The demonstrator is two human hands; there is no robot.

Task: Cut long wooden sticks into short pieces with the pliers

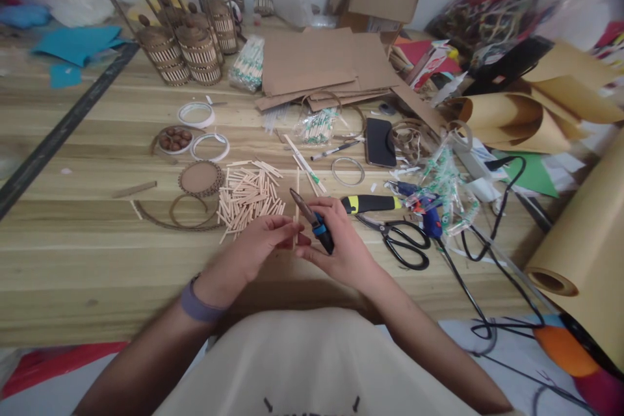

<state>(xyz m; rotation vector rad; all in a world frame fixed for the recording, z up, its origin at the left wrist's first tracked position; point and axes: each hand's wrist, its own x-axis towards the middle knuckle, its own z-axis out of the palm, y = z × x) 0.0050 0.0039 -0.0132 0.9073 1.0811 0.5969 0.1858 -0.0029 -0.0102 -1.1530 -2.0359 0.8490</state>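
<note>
Between the thumb and fingers of my left hand (266, 237) is a thin wooden stick (297, 198), standing nearly straight away from me. My right hand (344, 244) grips pliers (322, 233) with black and blue handles; their dark jaws point up and left, just beside the stick. The right fingertips come close to the stick's lower end, and I cannot tell whether they touch it. Left of the hands lies a heap of short cut wooden sticks (248, 198). A round cardboard disc (200, 178) with a beaded brown edge sits against the heap.
Black-handled scissors (407, 244), a yellow-black tool handle (373, 203) and a blue glue gun (431, 218) lie to the right. Behind are a phone (381, 142), tape rolls (195, 115), cardboard sheets (312, 62) and several small lanterns (199, 55). A cable (458, 286) trails off the right edge.
</note>
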